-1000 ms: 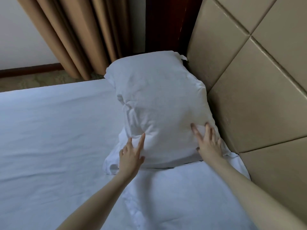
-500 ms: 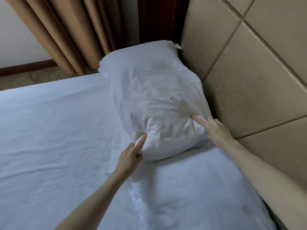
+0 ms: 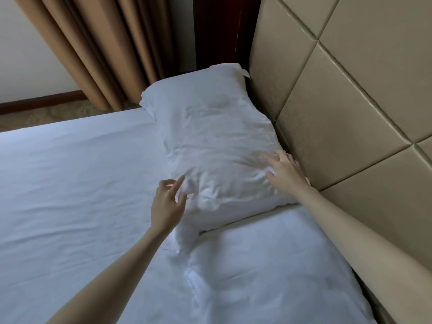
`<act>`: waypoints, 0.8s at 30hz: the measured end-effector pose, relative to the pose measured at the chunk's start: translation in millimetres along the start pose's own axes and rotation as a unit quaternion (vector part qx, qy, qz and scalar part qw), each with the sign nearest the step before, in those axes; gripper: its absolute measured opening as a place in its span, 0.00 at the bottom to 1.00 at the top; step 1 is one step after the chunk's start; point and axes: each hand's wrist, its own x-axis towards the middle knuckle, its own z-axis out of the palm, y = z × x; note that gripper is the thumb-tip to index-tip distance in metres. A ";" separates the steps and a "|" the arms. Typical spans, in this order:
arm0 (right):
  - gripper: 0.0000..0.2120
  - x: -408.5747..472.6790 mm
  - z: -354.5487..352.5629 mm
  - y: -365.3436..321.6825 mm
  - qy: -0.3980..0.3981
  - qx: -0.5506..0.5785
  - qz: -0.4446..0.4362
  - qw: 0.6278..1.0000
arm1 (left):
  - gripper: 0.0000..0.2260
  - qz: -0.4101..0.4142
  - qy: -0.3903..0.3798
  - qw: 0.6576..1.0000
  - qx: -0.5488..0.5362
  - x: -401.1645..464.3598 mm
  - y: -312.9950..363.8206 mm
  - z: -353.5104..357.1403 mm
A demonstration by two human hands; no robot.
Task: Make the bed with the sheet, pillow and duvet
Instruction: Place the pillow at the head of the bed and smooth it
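At frame centre, the pillow lies flush against the headboard, likely to seat it square. Our left hand hovers at its near corner, fingers loose, holding nothing; right hand rests flat on it. Sheet covers the bed. Curtain upper left.

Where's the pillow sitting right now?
In the head view the pillow lies on the sheet at the bed's far corner, its right side against the padded headboard, curtain just beyond it.
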 end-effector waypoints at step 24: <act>0.38 255.2 5.9 -62.9 0.041 0.151 0.222 0.962 | 0.29 -0.240 0.026 0.960 -0.145 265.6 36.6 27.6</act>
